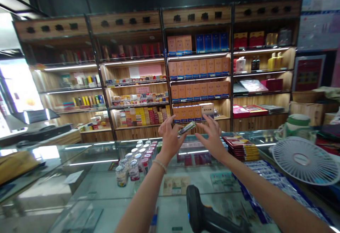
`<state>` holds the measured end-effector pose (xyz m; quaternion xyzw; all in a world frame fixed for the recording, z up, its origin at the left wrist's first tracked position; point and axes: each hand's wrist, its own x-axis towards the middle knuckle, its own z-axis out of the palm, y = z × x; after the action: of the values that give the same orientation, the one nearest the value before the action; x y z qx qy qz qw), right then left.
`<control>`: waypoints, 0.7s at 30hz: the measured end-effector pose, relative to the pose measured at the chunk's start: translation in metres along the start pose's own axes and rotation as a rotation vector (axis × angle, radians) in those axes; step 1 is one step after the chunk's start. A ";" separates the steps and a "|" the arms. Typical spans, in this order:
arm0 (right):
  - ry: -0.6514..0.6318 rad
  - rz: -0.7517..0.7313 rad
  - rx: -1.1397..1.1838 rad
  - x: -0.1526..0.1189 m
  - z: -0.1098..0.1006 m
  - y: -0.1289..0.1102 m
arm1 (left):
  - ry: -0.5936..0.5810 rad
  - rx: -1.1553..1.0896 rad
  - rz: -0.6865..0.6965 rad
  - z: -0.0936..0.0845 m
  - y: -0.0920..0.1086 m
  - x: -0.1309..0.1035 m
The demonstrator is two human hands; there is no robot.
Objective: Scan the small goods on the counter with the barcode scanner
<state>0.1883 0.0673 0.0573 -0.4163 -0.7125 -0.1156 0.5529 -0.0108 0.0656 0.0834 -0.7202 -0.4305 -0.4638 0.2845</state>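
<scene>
My left hand (170, 136), with a band round the wrist, grips a small clear tube-like container (186, 128) with a pale label and greenish ends between thumb and fingers. It is tilted, held above the glass counter. Just right of it, my right hand (210, 135) has its fingers spread and holds nothing; whether a fingertip touches the container I cannot tell. Below the hands, a black barcode scanner (198, 208) points upward near the front. Rows of small lidded jars (134, 169) stand on the counter left of my left forearm.
The glass counter (106, 190) has flat packets displayed beneath it. On the right lie stacked red and yellow packs (240, 148), blue-white sachets (276, 187), a white fan (305, 160) and a green-white jug (297, 126). Shelves with orange boxes (199, 90) line the back wall.
</scene>
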 end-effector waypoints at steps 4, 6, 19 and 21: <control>0.031 -0.029 0.025 0.003 -0.003 -0.004 | -0.020 0.002 0.008 0.004 0.001 -0.003; 0.040 -0.050 0.020 0.004 -0.006 -0.006 | -0.039 0.016 0.016 0.006 0.004 -0.005; -0.019 -0.157 -0.070 0.012 -0.027 0.003 | -0.068 -0.006 0.053 0.007 0.017 -0.004; -0.053 -0.192 -0.077 0.015 -0.033 0.006 | -0.077 -0.004 0.059 0.007 0.021 -0.004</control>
<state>0.2149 0.0570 0.0809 -0.3699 -0.7587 -0.1843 0.5036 0.0102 0.0604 0.0766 -0.7503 -0.4188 -0.4281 0.2800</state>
